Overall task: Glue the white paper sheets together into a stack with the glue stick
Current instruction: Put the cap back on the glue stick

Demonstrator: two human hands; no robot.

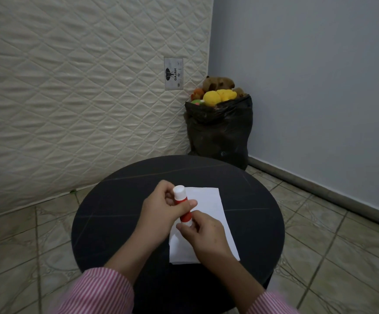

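- One glue stick (183, 205), red-bodied with a white cap at its upper end, is held tilted above the centre of the frame, cap pointing up and slightly left
- The left hand (161, 208) is closed around the red barrel, its thumb laid across the front of it
- The right hand (203, 232) is pinched on the white lower end of the stick, fingertips (184, 227) closed on the base
- Two hands are counted, each coming from a pink-and-white striped sleeve (98, 291) at the bottom of the frame
- The white paper sheets (206, 214) lie flat just under and to the right of the hands; how many sheets are stacked cannot be told, though a second edge shows at the lower left corner
- The paper's upper and right edges are uncovered; its left side is partly hidden by the hands
- One round black table (107, 223) carries the paper, with bare surface left of the hands and toward the far rim
- One quilted mattress (70, 87) stands against the upper left, close behind the table
- One black bag (220, 130) of soft toys (215, 94) sits in the corner, above centre-right
- Tiled floor (319, 257) lies open to the right of the table
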